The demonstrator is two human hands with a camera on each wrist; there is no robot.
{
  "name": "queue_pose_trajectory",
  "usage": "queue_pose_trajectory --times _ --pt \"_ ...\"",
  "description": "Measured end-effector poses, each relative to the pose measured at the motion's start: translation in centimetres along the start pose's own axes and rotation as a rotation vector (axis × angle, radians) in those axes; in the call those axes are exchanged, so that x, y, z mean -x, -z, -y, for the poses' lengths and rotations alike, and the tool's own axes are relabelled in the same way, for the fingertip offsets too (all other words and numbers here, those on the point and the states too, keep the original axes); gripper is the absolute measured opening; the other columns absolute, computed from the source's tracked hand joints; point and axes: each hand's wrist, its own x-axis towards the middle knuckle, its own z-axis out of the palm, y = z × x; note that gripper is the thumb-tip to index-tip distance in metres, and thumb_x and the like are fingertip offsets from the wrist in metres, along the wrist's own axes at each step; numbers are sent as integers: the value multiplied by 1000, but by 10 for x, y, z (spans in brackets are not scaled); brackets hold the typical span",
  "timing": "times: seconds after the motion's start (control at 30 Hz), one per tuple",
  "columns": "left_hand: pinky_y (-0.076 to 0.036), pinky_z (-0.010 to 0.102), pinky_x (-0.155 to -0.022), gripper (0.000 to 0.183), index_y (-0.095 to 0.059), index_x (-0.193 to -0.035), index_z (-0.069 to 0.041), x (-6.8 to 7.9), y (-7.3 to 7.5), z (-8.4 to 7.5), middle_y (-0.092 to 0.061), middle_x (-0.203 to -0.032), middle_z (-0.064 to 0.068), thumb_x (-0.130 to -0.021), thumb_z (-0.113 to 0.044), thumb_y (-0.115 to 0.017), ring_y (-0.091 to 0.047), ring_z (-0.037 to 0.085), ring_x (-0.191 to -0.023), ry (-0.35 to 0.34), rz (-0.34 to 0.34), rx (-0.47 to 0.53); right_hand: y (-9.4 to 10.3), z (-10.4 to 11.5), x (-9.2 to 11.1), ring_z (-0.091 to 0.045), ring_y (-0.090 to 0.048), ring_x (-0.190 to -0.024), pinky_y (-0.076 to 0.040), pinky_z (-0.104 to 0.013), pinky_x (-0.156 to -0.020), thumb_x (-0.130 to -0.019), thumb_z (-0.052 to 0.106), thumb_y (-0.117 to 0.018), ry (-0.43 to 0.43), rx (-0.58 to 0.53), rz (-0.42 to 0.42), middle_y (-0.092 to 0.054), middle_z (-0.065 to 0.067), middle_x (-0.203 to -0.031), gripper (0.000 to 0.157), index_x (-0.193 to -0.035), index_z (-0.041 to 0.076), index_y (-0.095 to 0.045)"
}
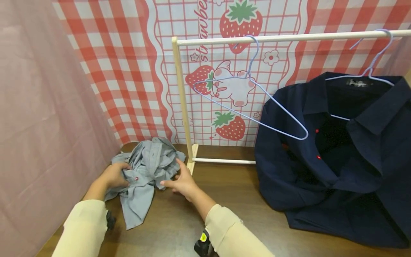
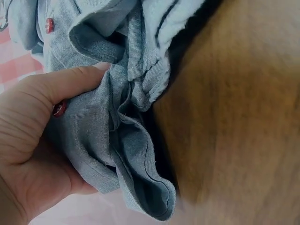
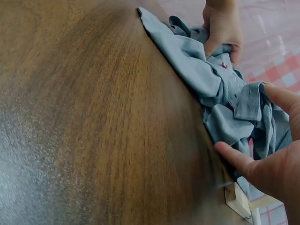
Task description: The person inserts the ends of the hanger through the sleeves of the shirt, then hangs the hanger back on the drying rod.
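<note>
A crumpled grey-blue shirt (image 1: 154, 160) with red buttons lies in a heap at the table's back left corner. At its left side my left hand (image 1: 113, 175) grips a fold; the left wrist view shows the thumb (image 2: 77, 82) on top of the cloth, the fingers mostly hidden beneath. My right hand (image 1: 186, 182) is at the heap's right side. In the right wrist view its thumb (image 3: 232, 153) and forefinger (image 3: 280, 95) are spread apart and fairly straight, their tips at the cloth. The other right fingers are largely hidden.
A wooden rack (image 1: 180, 89) stands just right of the heap. From its rail hang a bare lilac hanger (image 1: 273, 98) and a navy shirt (image 1: 289, 171) on another hanger. A pink curtain (image 1: 48, 107) borders the left; a strawberry-print checked cloth (image 1: 118, 53) covers the back.
</note>
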Motion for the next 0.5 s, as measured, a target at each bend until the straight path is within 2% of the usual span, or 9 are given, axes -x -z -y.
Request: queue_pose_trajectory --times 0.2,0.33,0.43,0.5 --pt "-49 49 -71 37 -64 -80 -5 6 0 0 -66 -82 12 -50 -6 -87 -60 30 -75 -51 -21 -26 -2 0 -1 -52 -40 -127 -57 -45 -62 -75 6 -82 14 55 -10 -19 -29 -151 98 -154 11 -25" --pt "-49 53 -76 42 -67 -86 0 9 3 1 -67 -86 17 -52 -10 -89 -62 38 -83 -57 -43 -27 -2 1 -2 -51 -43 -124 -57 -44 -62 -73 7 -84 36 103 -31 -23 -30 -149 97 -153 9 -27" --pt "-48 57 -82 54 -67 -98 4 15 9 0 -66 -99 26 -53 -15 -91 -61 47 -95 -33 -48 5 0 3 -3 -46 -45 -124 -54 -46 -80 -71 10 -86 79 187 -54 -30 -30 -146 97 -151 5 -31" --pt "-48 57 -84 59 -68 -105 4 19 15 0 -64 -107 29 -56 -18 -91 -59 48 -99 -18 -46 40 1 6 -5 -42 -43 -126 -47 -48 -95 -71 14 -87 106 250 -63 -33 -29 -145 97 -150 4 -32"
